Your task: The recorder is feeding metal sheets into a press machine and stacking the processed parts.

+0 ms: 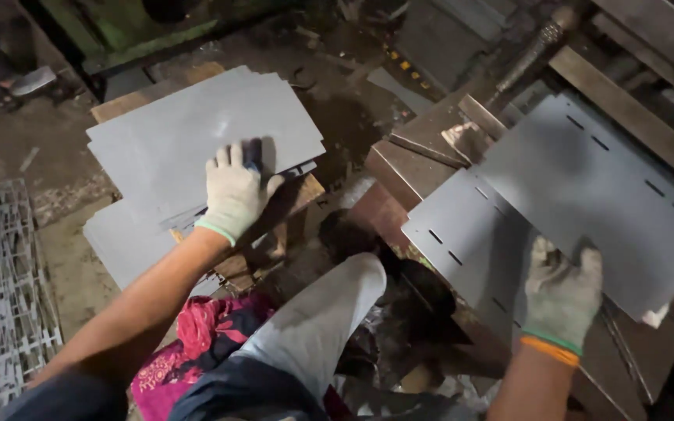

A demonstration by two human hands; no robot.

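Observation:
My left hand (234, 193), in a white knit glove, rests flat with fingers spread on the near edge of a stack of plain grey metal sheets (196, 132) lying on a wooden block. My right hand (562, 295), also gloved, grips the near edge of a grey metal sheet with small slots (594, 187), which lies tilted over a rusty machine bed (407, 168). A second slotted sheet (462, 234) lies under it, nearer to me.
More grey sheets (122, 242) lie lower at the left. A pile of punched scrap strips (1, 288) covers the floor at far left. My knee (329, 304) and a red patterned cloth (196, 343) are between my arms. A metal bar (626, 101) runs along the right.

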